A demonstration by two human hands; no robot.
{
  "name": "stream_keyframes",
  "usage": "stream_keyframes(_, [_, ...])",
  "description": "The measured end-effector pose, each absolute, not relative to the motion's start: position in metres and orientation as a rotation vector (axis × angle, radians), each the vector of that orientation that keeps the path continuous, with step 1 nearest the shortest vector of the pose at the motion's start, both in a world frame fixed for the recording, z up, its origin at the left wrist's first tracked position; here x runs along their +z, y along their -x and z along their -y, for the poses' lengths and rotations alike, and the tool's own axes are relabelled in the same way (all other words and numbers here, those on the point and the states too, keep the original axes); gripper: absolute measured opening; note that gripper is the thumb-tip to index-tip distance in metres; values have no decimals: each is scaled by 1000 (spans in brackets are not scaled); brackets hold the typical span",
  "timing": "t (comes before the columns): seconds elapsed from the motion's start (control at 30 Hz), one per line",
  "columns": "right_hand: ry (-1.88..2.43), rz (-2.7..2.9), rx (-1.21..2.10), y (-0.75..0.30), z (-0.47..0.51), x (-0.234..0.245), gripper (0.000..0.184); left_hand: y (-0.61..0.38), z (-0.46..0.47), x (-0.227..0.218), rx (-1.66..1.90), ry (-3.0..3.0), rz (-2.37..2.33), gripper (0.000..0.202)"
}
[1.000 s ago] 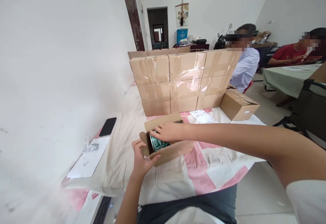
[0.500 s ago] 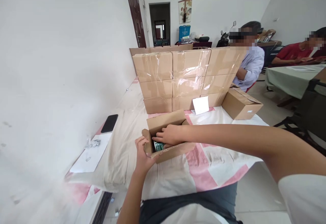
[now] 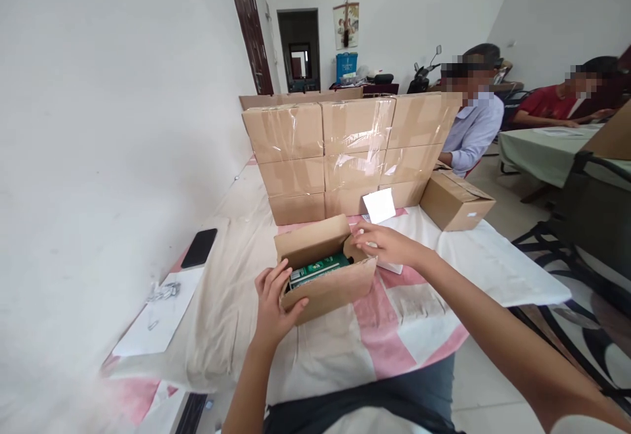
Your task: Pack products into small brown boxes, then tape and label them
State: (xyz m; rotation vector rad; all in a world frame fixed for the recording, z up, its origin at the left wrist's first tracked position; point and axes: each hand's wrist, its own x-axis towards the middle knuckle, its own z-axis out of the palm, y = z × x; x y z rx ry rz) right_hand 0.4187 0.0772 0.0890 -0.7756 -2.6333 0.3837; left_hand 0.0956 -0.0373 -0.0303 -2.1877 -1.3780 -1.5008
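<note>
In the head view, a small open cardboard box [image 3: 330, 292] stands in front of me on the cloth-covered table. Inside lies a green bottle [image 3: 318, 267] with a printed label and a dark tip at its right end; its lower part is hidden by the box wall. My left hand [image 3: 276, 296] grips the box's left end, thumb outside the near wall and fingers over the end. At the opposite end, my right hand [image 3: 387, 243] has its bent fingers on the right end flap. Behind the box, a folded white card [image 3: 379, 206] leans against stacked cartons.
Stacked, taped cartons [image 3: 357, 125] form a wall along the back. Another carton [image 3: 457, 200] sits to the right. On the left lie a black phone [image 3: 199, 248] and a white sheet [image 3: 160, 315] with paper clips [image 3: 164, 291]. Two people sit beyond, at the right.
My right hand has come out of the box and moved to its right end flap. The green bottle now shows inside. My left hand stays at the left end. The view has shifted slightly.
</note>
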Motion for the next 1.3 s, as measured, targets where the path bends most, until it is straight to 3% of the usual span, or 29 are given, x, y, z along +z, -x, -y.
stream_keyframes(0.2, [690, 2900, 178, -405, -74, 85, 29, -95, 30, -25, -1436, 2386, 1353, 46])
stream_keyframes(0.4, [597, 2958, 10, -400, -78, 88, 33, -89, 29, -22, -1488, 2530, 1401, 65])
stream_keyframes(0.77, [554, 2989, 42, -402, -64, 92, 36, -80, 19, -35, -1597, 2518, 1241, 53])
stream_keyframes(0.97, [663, 2641, 468, -411, -55, 75, 28, -84, 16, -42, -1841, 2446, 1395, 54])
stream_keyframes(1.13, [666, 1945, 832, -401, -49, 24, 41, -106, 20, -37, -2617, 2096, 1677, 51])
stream_keyframes(1.3, [757, 1641, 988, -384, -37, -6, 45, -109, 15, -31, -2728, 2045, 1765, 60])
